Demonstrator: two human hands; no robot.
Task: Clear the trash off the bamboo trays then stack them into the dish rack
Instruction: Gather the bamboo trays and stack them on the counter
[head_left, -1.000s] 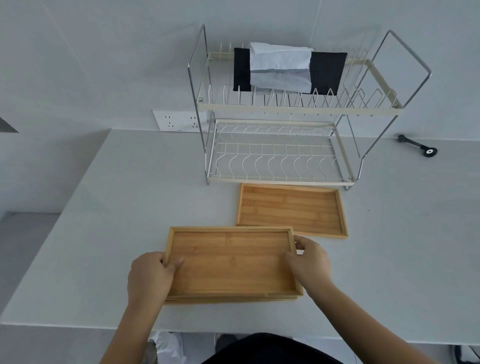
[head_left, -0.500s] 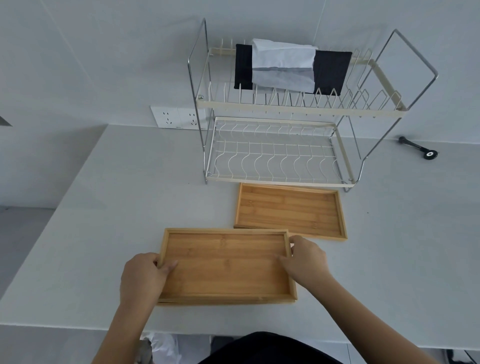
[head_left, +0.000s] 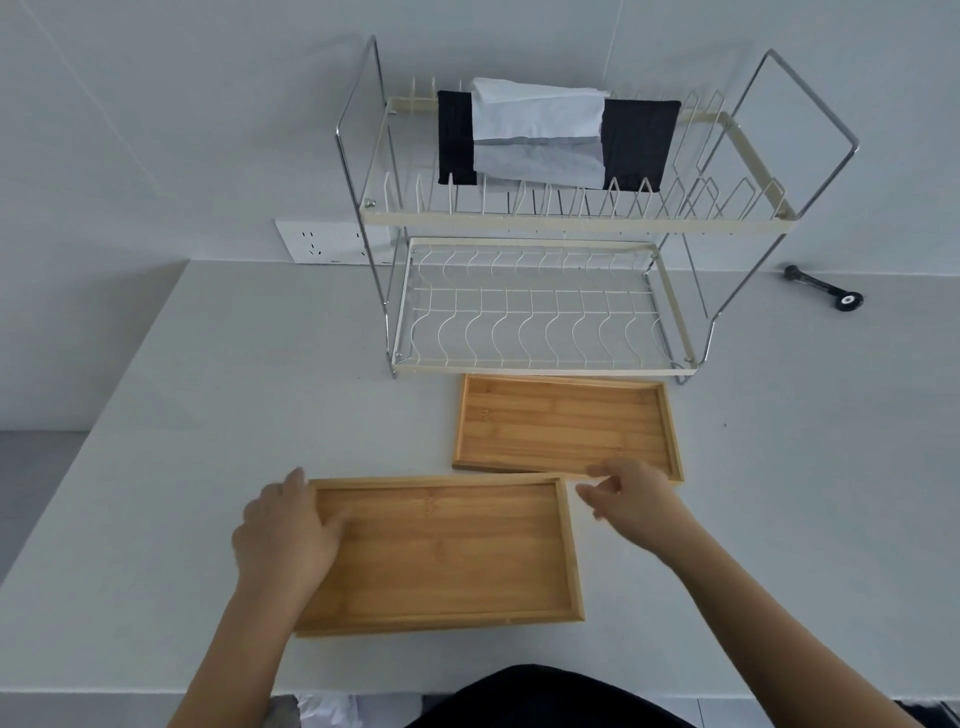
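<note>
Left hand (head_left: 285, 535) lies on the left end of the near tray (head_left: 441, 551), fingers over the rim and thumb on the tray floor, gripping that edge. Right hand (head_left: 636, 501), blurred, hovers at the tray's 2 o'clock corner with fingers loosely spread, holding nothing. The near tray lies flat on the white counter (head_left: 182, 467). A second tray (head_left: 563, 423) lies at 1 o'clock from it, just beside; both are bare. At 12 o'clock stands the two-tier dish rack (head_left: 561, 221), its upper tier carrying a black-and-white cloth (head_left: 540, 137). A black tool (head_left: 823, 288) lies at 3 o'clock of the rack.
</note>
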